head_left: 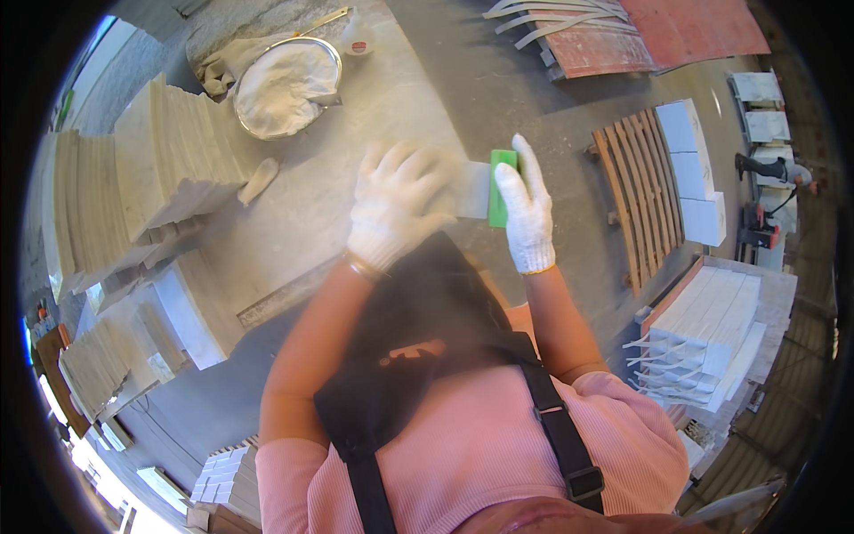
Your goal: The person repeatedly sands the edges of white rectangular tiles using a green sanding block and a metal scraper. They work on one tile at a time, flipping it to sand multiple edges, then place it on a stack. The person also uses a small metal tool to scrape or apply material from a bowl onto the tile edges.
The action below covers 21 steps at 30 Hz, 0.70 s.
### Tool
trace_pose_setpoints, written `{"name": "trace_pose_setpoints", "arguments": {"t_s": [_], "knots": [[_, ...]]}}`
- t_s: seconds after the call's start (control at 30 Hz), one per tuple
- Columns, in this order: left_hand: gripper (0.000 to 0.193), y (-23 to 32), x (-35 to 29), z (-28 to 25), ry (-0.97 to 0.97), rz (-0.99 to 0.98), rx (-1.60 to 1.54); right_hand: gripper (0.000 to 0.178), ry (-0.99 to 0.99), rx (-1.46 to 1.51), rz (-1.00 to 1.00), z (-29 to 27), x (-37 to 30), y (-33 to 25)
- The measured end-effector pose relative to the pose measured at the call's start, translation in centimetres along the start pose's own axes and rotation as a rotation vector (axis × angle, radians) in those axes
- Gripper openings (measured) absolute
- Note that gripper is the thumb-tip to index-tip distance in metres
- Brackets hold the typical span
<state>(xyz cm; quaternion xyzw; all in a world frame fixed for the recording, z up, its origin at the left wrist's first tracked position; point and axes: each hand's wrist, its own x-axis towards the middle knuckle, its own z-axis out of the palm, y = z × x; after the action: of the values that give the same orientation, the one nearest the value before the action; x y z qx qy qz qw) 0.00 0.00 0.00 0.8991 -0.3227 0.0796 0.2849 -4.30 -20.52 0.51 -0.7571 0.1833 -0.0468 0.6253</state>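
Both hands in white knit gloves. Right hand [528, 214] closed on a green block [499, 200], thumb laid along the near face; remaining fingers mostly hidden behind, so their exact wrap can't be told. Block stands between that thumb and a pale flat plate [474, 192], which juts toward the left fingers; gripping the block probably keeps the plate's face clear. Left hand [391, 209] has its fingers apart and blurred, just beside the plate's far end; spread that way perhaps to steady or feel, though contact can't be told. Right fingers sit out past the edge of the worktop [311, 205], presumably for elbow room. Beyond the left fingertips, a round pan [336, 67] of white powder [285, 84], seemingly placed within reach; farther left of those fingers, stacked slabs [178, 160] on edge.
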Motion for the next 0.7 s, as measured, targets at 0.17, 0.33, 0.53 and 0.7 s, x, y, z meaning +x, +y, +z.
{"name": "trace_pose_setpoints", "arguments": {"t_s": [0.17,0.33,0.53,0.7], "knots": [[0.063,-0.1,0.2,0.1,0.032,0.024,-0.008,0.068,0.045,-0.015,0.025,0.0,3.8,1.8],[0.063,0.0,0.3,-0.1,0.068,0.039,0.025,0.066,0.028,0.065,-0.076,-0.9,0.8,0.7],[0.063,0.2,0.0,0.1,0.025,0.018,0.004,0.066,0.004,-0.036,0.123,-0.4,3.4,1.1],[0.064,0.2,0.1,0.0,0.061,0.033,0.02,0.066,0.031,-0.024,-0.053,-0.9,1.1,1.5]]}}
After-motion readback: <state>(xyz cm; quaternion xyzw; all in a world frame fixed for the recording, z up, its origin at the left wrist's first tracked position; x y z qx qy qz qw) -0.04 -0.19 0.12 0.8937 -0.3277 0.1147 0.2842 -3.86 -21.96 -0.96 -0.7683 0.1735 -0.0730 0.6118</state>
